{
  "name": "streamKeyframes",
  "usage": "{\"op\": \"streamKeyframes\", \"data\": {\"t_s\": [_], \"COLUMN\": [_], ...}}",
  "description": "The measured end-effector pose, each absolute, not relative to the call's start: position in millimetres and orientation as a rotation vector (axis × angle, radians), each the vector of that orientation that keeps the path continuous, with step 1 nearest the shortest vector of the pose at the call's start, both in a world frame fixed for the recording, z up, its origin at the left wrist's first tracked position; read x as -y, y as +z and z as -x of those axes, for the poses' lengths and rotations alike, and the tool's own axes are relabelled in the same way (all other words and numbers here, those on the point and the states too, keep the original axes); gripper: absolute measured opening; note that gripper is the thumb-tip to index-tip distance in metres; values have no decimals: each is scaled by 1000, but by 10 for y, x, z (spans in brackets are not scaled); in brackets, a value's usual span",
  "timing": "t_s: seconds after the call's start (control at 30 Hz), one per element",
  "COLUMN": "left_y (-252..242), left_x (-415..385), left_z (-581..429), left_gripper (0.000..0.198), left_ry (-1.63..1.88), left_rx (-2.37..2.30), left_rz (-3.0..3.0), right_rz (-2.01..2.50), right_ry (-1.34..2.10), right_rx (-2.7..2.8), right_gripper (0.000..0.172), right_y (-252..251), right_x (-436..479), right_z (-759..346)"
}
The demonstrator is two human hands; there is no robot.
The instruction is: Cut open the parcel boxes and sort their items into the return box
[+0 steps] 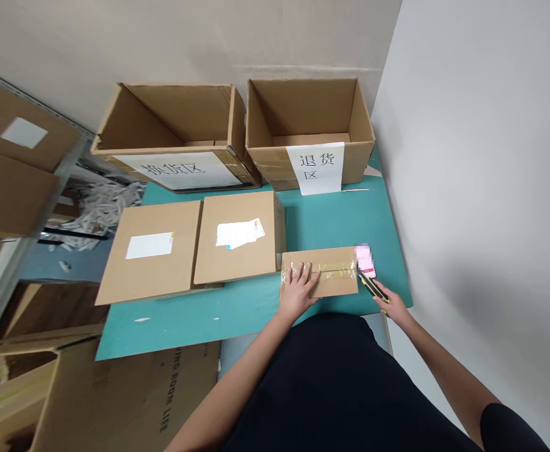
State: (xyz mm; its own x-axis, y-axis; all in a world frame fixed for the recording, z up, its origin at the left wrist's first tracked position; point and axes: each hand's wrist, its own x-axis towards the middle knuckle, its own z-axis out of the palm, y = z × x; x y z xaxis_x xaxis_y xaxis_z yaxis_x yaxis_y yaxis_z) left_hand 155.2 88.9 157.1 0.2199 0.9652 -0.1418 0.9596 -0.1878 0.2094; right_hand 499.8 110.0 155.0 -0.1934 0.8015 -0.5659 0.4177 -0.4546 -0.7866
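Steadying and cutting at a taped box. The small box (pixel 329 290) lies near the front edge of the green table (pixel 345 220), beside the larger box (pixel 237 257). The left hand (pixel 297 295) presses on its left part, fingers spread apart, one fingertip reaching toward the tape (pixel 337 274). The right hand (pixel 394 306) has its fingers clamped around a cutter (pixel 373 286), whose tip stands at the box's right end; contact and blade length cannot be told. Sound technique, in judgement: keep the point shallow, follow the seam, hold the box firmly, and keep the left fingers clear of the blade's line.
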Motion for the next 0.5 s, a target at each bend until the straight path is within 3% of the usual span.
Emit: {"op": "streamKeyframes", "data": {"t_s": [0.5], "left_y": [1534], "left_x": [-873], "left_z": [-1565], "left_gripper": [79], "left_ry": [36], "left_rx": [-1821], "left_rz": [-2225], "right_rz": [1913], "right_ry": [1452], "right_rx": [1416], "right_gripper": [70], "right_y": [1562], "right_x": [-682], "right_z": [-4750]}}
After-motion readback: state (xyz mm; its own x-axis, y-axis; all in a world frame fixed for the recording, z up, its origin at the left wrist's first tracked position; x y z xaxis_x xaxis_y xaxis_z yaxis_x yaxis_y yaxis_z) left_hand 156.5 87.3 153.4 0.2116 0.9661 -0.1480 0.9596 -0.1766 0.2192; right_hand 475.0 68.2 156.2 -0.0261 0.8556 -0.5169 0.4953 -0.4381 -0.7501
